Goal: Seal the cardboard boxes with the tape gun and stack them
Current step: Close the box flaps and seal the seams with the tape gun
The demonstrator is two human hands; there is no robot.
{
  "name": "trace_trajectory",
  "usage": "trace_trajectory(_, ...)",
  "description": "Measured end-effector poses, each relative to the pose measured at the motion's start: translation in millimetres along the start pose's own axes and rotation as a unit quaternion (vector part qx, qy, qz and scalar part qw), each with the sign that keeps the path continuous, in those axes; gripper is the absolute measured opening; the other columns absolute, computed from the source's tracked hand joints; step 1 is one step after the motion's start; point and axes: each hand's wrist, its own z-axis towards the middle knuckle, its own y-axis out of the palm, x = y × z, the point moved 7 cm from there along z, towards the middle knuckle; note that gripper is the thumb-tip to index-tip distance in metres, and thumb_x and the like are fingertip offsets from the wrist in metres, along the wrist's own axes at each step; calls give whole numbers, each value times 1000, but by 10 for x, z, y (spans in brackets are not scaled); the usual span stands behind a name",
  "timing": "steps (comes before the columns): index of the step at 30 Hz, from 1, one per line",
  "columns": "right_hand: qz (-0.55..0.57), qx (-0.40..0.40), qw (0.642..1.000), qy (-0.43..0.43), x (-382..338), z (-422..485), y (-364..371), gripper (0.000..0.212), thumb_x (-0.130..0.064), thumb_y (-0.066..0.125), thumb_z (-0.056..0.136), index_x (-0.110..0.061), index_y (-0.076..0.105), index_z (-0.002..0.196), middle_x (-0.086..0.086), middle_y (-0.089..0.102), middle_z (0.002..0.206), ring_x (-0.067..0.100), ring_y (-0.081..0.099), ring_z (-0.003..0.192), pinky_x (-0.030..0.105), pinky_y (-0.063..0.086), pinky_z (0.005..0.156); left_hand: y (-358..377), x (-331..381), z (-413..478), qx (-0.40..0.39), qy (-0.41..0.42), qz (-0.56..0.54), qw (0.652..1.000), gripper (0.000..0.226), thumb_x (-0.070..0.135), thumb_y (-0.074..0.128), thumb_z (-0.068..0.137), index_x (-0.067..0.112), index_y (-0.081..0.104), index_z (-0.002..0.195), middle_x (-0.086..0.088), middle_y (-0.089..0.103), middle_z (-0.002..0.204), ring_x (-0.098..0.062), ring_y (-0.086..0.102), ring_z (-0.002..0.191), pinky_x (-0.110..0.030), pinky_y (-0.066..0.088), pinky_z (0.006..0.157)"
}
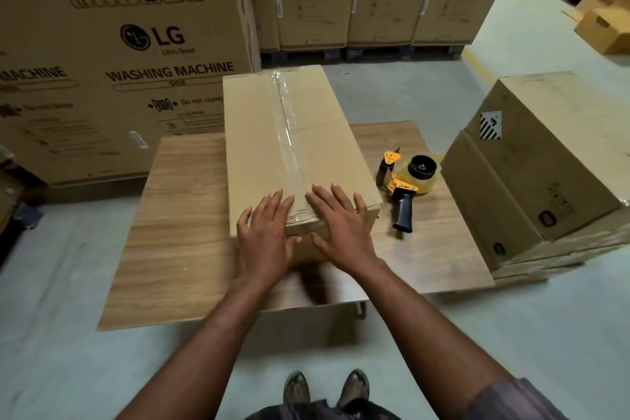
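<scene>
Cardboard box (272,133) with clear tape (289,133) along its top seam on wooden desk (177,215), left hand (264,232) and right hand (341,225) pressing flat on its near end, fingers straight and released, yellow tape gun (407,186) lying just beside on the right

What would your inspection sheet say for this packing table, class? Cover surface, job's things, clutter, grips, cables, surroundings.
Surface: wooden table.
Job's things: cardboard box on the table, top seam taped; tape gun lying beside it, apart.
Clutter: nothing seen.
Grips: left hand and right hand press flat on the box's near end.
Cables: nothing seen.
Surroundings: washing machine cartons behind; other boxes at right.
</scene>
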Motion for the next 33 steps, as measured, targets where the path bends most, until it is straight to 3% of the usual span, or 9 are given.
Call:
trace_trajectory(6,28,16,999,25,-90,-74,54,77,-37,70,87,-31,36,157,-12,25,168,20,11,158,50,2,123,-19,-71,-24,13,12,-3,1000,75,49,75,80,29,46,147,3,40,158,-22,38,145,-52,17,116)
trace_trajectory(10,75,19,997,27,-26,-63,17,74,-31,70,86,-32,41,154,-15,29,165,15,13,157,45,2,123,-34,-41,-8,9,0,-16,1000,83,37,85,72,30,47,145,4,41,157,-22,39,144,-55,17,115)
trace_trajectory(13,181,35,982,47,103,-61,-93,58,-25,71,83,-31,61,139,-18,49,153,9,31,149,35,14,120,-33,-18,-9,-28,-18,-15,999,91,24,87,66,32,44,146,6,37,158,-21,37,144,-60,15,113)
trace_trajectory(17,376,6,920,111,461,-53,-344,24,-14,73,90,-22,80,111,-7,75,117,1,64,114,26,47,104,-103,7,58,-68,-59,-51,995,85,29,83,75,35,39,148,9,28,162,-19,30,147,-65,8,115)
trace_trajectory(21,470,-7,873,131,809,-48,-552,20,-6,67,95,-21,81,96,-5,79,96,8,74,94,27,58,88,-320,485,181,-3,-74,-130,989,88,28,80,80,26,30,153,-2,27,162,-24,36,142,-59,13,116)
trace_trajectory(24,500,39,844,191,1289,-20,-661,19,0,63,97,-12,78,92,0,77,89,5,71,81,17,53,76,-308,1323,319,43,41,-276,959,76,15,78,83,19,40,148,0,43,146,-17,48,128,-37,38,109)
trace_trajectory(27,554,104,770,298,1953,-122,-613,13,-6,63,98,-5,76,94,4,77,88,12,69,73,23,55,68,46,1984,514,-53,66,-339,937,64,17,72,89,22,42,146,6,45,135,-1,52,110,-10,41,88)
trace_trajectory(29,566,134,725,368,2395,-221,-482,14,-9,62,99,-9,75,91,2,77,83,13,69,71,24,54,62,431,2318,675,-143,63,-277,948,55,27,68,91,28,45,142,5,49,133,-8,55,107,-21,45,87)
trace_trajectory(33,553,102,697,445,2975,-255,-141,15,-9,59,96,-11,72,88,4,76,81,17,63,64,28,49,58,1141,2674,1013,-239,22,-188,952,39,26,63,92,19,57,131,-6,57,128,-25,58,112,-36,48,91)
